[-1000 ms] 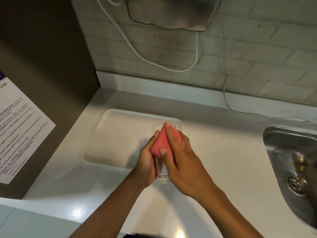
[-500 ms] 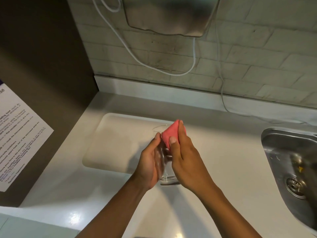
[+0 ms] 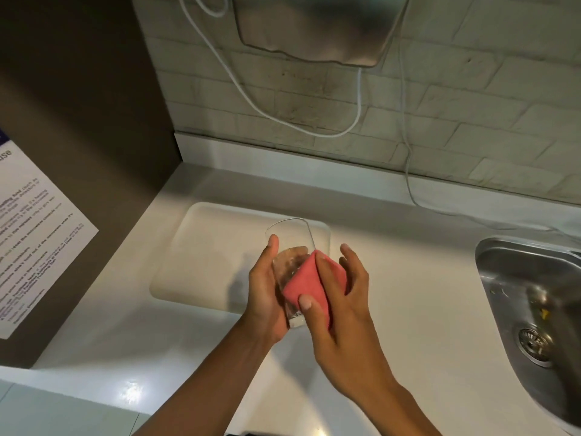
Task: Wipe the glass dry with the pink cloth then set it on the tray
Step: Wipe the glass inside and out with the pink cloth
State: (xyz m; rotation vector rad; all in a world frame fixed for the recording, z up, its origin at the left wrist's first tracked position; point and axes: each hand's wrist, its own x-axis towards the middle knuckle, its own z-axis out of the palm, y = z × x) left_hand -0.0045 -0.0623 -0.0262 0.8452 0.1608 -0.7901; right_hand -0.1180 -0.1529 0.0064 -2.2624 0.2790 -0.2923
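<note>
Head view, nearest first: two bare forearms come up from the bottom edge over the white counter (image 3: pixel 408 278). Left hand (image 3: pixel 264 297) is wrapped around the left side of the glass (image 3: pixel 290 247), fingers curled round the wall, thumb up along it near the rim, so a closed grip on the glass. Glass is clear, held up off the counter, tilted with its open mouth pointing away and up, base toward the person (base partly hidden behind the cloth). Right hand (image 3: pixel 342 313) presses the pink cloth (image 3: pixel 309 287) flat against the right side of the glass; thumb pins the cloth's lower edge, index finger lies across it, the other fingers are loosely spread and partly open past the cloth's right edge. Cloth is folded and covers the lower right part of the glass.

Just beyond the hands, the tray (image 3: pixel 207 253) lies flat on the counter, white, rounded corners, nothing seen on it; the glass mouth overlaps the tray's far right corner in the picture but does not rest on it. Steel sink (image 3: pixel 534 309) sits at the right, well apart, drain visible. Printed paper notice (image 3: pixel 34 247) is stuck on the brown panel at the left. Farther back, tiled wall (image 3: pixel 471 121) with a loose white cable (image 3: pixel 251 99) hanging below a metal unit (image 3: pixel 314 26) at the top edge.
</note>
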